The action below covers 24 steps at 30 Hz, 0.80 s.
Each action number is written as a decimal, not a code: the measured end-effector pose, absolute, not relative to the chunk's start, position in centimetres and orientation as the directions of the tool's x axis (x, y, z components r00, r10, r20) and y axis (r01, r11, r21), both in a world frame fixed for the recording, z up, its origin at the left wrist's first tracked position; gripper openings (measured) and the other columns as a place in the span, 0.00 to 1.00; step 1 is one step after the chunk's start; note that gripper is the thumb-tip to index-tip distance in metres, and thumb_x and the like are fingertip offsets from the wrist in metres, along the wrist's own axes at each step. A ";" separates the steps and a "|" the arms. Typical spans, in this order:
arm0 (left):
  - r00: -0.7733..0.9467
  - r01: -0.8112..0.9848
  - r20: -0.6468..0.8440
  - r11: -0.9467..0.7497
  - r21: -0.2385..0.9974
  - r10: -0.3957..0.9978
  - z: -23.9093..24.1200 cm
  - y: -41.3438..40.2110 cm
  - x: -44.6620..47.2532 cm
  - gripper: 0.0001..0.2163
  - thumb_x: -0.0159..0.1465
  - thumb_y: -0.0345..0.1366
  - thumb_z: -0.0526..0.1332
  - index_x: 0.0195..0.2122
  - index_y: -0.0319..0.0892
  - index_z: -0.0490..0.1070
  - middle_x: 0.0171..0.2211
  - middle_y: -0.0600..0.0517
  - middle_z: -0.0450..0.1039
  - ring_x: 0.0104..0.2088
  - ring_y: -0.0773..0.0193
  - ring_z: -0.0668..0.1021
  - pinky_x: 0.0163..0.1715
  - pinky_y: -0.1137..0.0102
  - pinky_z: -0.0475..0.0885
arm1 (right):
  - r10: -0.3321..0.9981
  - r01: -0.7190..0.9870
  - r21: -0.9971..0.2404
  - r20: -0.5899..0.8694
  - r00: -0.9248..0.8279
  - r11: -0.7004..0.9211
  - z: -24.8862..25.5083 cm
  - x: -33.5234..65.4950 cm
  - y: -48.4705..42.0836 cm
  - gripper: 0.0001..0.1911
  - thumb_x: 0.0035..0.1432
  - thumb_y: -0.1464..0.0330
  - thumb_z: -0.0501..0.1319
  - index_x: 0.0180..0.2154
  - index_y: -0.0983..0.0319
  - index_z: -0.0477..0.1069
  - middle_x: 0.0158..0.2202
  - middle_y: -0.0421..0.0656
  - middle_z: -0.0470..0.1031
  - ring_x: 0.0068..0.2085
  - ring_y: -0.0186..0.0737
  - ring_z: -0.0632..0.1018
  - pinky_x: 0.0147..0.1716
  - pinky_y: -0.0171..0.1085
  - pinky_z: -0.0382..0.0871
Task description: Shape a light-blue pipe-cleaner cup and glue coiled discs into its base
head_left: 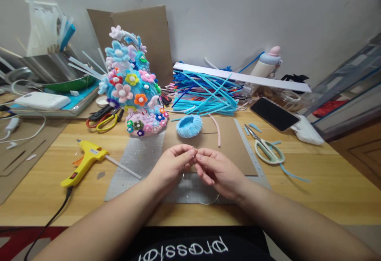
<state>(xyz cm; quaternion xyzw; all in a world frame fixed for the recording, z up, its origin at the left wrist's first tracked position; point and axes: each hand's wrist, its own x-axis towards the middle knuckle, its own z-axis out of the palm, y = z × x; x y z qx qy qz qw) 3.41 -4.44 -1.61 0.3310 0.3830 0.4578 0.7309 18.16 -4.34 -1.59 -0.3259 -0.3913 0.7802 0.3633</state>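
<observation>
My left hand and my right hand meet over the front of the cutting mat, fingertips pinched together. Between them they hold a thin pale strand, perhaps wire or string. Its loose part loops down below the fingers and curves over the mat. What exactly sits at the fingertips is too small to make out. Just beyond the hands stands a round, hollow light-blue pipe-cleaner bowl, touched by neither hand. A pink pipe cleaner lies to its right on a cardboard sheet.
Left, a yellow glue gun lies with its cord trailing off the front edge. A flower-covered pipe-cleaner piece stands behind the grey mat. Blue pipe cleaners are piled at the back. Scissors and a phone lie right.
</observation>
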 end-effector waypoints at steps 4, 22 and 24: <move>0.306 -0.390 -0.247 0.357 0.849 0.920 -1.7 -4.5 3.4 0.14 0.51 0.40 0.70 0.33 0.36 0.72 0.21 0.51 0.73 0.23 0.66 0.74 0.26 0.71 0.65 | 0.837 -0.314 -0.852 -0.230 -0.496 -0.420 -1.6 18.2 -4.3 0.12 0.55 0.62 0.63 0.32 0.65 0.68 0.18 0.35 0.69 0.13 0.21 0.62 0.12 0.24 0.48; 0.378 -0.429 -0.204 0.366 0.826 0.903 -2.3 -4.3 3.2 0.14 0.55 0.43 0.66 0.27 0.35 0.72 0.21 0.55 0.61 0.22 0.72 0.62 0.23 0.75 0.55 | 0.922 0.158 -0.947 0.220 -0.320 0.280 -2.2 18.9 -4.8 0.04 0.59 0.68 0.59 0.37 0.59 0.70 0.29 0.40 0.73 0.29 0.35 0.73 0.30 0.36 0.66; 0.399 -0.413 -0.219 0.388 0.824 0.890 -2.0 -4.3 2.9 0.13 0.56 0.42 0.66 0.26 0.35 0.72 0.20 0.56 0.61 0.22 0.73 0.61 0.23 0.75 0.55 | 0.878 0.251 -0.871 0.324 -0.352 0.422 -1.8 19.4 -4.7 0.04 0.60 0.70 0.58 0.37 0.59 0.71 0.31 0.42 0.74 0.32 0.37 0.73 0.33 0.37 0.66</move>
